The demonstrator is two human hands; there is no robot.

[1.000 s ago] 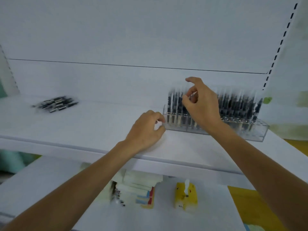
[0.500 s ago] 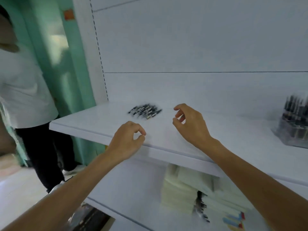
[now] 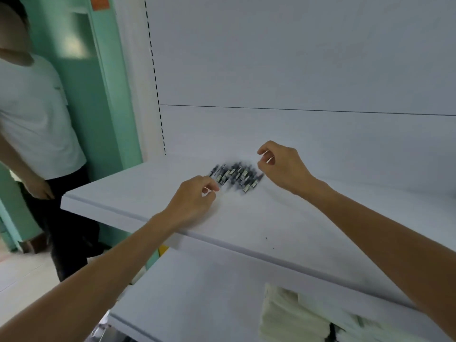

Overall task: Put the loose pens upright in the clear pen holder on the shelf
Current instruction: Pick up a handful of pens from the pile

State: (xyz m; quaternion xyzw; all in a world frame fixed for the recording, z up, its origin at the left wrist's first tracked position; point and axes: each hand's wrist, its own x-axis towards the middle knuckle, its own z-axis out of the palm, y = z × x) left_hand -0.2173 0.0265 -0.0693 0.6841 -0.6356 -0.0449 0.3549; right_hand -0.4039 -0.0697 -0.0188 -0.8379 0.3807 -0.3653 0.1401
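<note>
head view, loose pens (image 3: 235, 176): blurred flat heap of slim dark barrels with pale bands, lying on the smooth white shelf (image 3: 283, 225).
left hand (image 3: 195, 201): at the heap's 7 o'clock, just beside it; fingers curled in, thumb on forefinger, nothing held.
right hand (image 3: 283, 166): at its 3 o'clock; fingers loosely hooked, thumb apart, empty.

a white shelf (image 3: 296, 218) and back panel (image 3: 296, 58) stand beside a mint-green wall (image 3: 106, 95) over pale floor (image 3: 22, 272).

Found no readable text. Noted pale labels on loose pens (image 3: 235, 176), blurred past reading; orange sticker (image 3: 100, 1) on green wall (image 3: 113, 99), illegible; chest mark (image 3: 57, 88) on white shirt (image 3: 32, 119), too tiny.
</note>
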